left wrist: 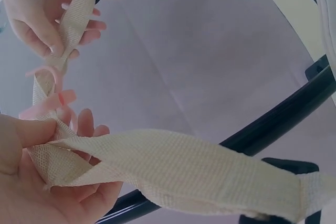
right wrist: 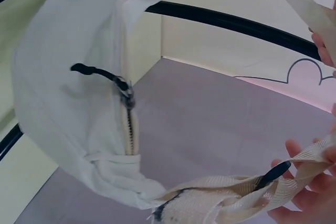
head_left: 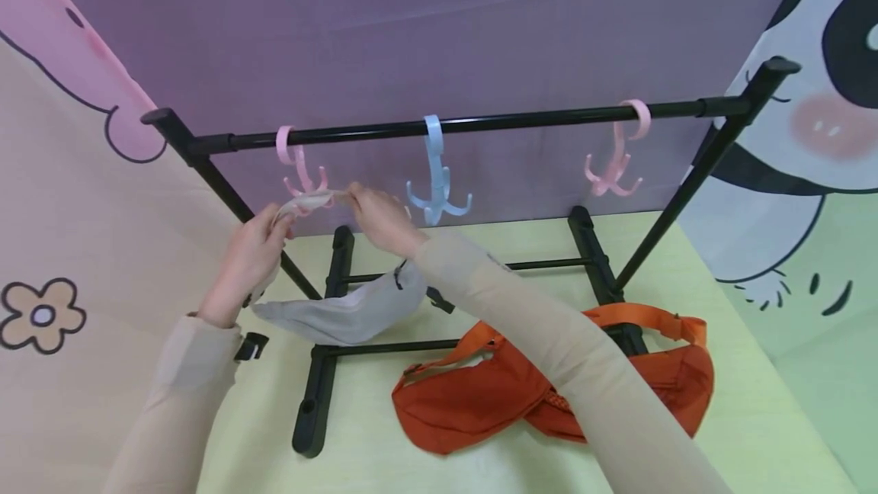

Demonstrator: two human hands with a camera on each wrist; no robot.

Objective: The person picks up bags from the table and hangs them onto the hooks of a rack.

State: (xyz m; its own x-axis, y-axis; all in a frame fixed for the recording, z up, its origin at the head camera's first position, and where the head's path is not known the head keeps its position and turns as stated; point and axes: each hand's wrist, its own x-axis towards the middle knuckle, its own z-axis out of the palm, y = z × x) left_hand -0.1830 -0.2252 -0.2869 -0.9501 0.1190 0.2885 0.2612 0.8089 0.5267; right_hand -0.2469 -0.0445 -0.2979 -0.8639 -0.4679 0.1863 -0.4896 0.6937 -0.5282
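A pale grey waist bag [head_left: 363, 309] with a beige webbing strap [head_left: 305, 202] hangs below my hands, inside the black rack. My left hand [head_left: 243, 269] grips the strap just under the left pink hook [head_left: 300, 162]. On the hook's other side my right hand [head_left: 384, 219] pinches the same strap. In the left wrist view, the strap [left wrist: 194, 166] runs twisted over the left palm, and the pink hook prongs [left wrist: 50, 103] overlap it between both hands. The right wrist view shows the bag's zipper [right wrist: 129, 124] with a black pull [right wrist: 94, 71].
A blue hook [head_left: 436, 170] and another pink hook [head_left: 613, 155] hang farther right on the rack's black top bar [head_left: 521, 121]. An orange-red waist bag [head_left: 466, 406] lies at the rack's front right foot, partly behind my right sleeve. A purple backdrop [head_left: 480, 29] stands behind.
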